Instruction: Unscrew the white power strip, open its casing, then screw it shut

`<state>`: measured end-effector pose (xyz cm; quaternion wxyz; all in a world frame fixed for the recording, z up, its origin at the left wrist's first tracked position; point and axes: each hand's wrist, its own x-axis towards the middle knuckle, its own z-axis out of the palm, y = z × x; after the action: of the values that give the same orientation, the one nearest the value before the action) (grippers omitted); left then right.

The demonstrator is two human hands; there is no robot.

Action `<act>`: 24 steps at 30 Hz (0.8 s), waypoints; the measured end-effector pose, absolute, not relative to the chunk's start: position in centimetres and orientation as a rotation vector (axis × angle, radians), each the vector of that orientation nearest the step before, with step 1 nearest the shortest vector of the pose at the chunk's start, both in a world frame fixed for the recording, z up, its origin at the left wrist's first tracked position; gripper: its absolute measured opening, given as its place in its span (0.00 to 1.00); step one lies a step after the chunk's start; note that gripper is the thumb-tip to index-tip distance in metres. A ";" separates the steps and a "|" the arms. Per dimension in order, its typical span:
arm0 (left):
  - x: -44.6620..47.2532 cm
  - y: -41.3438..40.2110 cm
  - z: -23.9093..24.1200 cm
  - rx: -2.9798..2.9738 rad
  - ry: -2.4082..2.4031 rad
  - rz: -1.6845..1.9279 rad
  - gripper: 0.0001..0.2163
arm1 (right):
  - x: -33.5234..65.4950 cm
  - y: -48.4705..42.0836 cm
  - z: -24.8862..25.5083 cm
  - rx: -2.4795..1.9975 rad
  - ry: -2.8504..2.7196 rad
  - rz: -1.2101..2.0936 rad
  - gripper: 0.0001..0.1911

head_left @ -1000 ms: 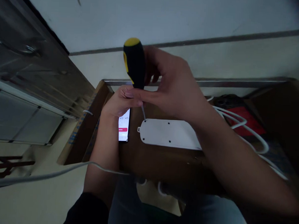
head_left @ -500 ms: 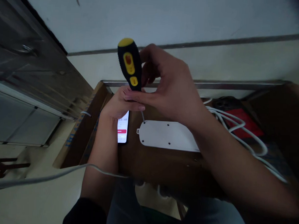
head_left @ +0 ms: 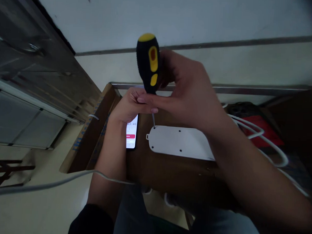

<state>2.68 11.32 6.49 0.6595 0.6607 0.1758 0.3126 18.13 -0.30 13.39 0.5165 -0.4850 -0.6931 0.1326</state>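
Note:
A black and yellow screwdriver (head_left: 147,63) stands nearly upright, its handle leaning slightly left. My right hand (head_left: 190,87) is closed round the handle, with the thumb low on it. Just below, my left hand (head_left: 132,104) pinches around the shaft, though most of its fingers are hidden. The tip meets the upper left hole of a long white casing (head_left: 167,141), apparently a power strip with its underside up. Several dark screw holes and a small loop at its left end show. My right forearm covers its right end.
A lit phone (head_left: 131,136) lies left of the casing, partly behind my left wrist. White cable (head_left: 272,143) loops at the right over a red and black item (head_left: 263,131). The brown desk (head_left: 164,170) has a metal rail (head_left: 249,89) at the back. Another cable (head_left: 66,180) crosses my left forearm.
The screwdriver handle has swung right and stands more upright, my right hand moving with it. The tip stays at the same hole. The whole view has shifted slightly.

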 end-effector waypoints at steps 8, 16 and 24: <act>2.8 11.0 6.6 1.550 0.333 0.718 0.20 | 17.9 -0.7 13.7 -1.086 -1.656 0.472 0.22; 2.7 10.9 6.7 1.581 0.369 0.737 0.20 | 18.2 -0.3 13.7 -1.302 -1.673 0.244 0.16; 2.8 11.0 6.3 1.487 0.331 0.749 0.24 | 18.2 -1.0 14.3 -1.182 -1.763 0.334 0.14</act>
<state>2.84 10.96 6.34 0.6609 0.6574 0.1464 0.3312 18.17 -0.99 14.28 0.4764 -0.4837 -0.7214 0.1365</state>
